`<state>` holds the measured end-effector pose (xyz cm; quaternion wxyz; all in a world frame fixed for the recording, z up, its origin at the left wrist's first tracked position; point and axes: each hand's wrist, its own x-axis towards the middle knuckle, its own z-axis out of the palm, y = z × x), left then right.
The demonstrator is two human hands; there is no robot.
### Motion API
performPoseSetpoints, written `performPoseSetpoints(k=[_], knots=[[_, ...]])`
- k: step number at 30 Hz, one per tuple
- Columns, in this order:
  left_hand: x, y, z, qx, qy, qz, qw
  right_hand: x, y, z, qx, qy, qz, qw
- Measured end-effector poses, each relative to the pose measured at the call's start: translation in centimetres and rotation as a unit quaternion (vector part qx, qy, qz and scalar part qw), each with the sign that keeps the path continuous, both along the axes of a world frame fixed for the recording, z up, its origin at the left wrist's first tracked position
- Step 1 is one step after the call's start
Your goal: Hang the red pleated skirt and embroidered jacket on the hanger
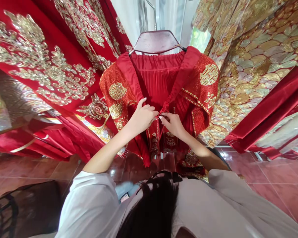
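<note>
In front of me a red jacket (129, 81) with gold embroidery hangs on a clothes hanger (156, 42). Its neck is open at the top, showing a gathered red lining. My left hand (144, 116) pinches the front of the jacket near the middle of the chest, its thumb pointing up. Right beside it, my right hand (172, 124) also has its fingers closed at the front opening, on a thin red tie. Both sets of fingertips nearly meet there, and the exact grip is partly hidden. Below them, the jacket's two front edges hang close together.
A red garment with silver beading (52, 72) hangs close on the left. On the right hangs a gold, scale-patterned garment (260, 59). A dark bag (32, 208) lies at lower left. Reddish tiles cover the floor (270, 175).
</note>
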<state>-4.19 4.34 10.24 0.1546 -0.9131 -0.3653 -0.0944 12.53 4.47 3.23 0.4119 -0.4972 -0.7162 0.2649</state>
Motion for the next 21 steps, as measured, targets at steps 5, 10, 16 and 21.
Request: performPoseSetpoints(k=[5,10,16,21], knots=[[-0.2,-0.4,0.5,0.011,0.006,-0.011,1.0,-0.5,0.2,-0.9,0.009,0.097,0.018,0.995],[-2.2,-1.6,1.8,0.044,-0.053,0.002,0.998,-0.2,-0.9,-5.3,-0.089,-0.1,0.065,0.989],[-5.2,-3.3,4.0,-0.033,-0.13,-0.066,0.989,4.1,-3.3,-2.4,-0.113,-0.153,0.054,0.98],[-3.7,-0.3,4.9,0.06,-0.355,0.19,0.913,5.2,-0.9,6.5,0.2,-0.089,-0.271,0.937]])
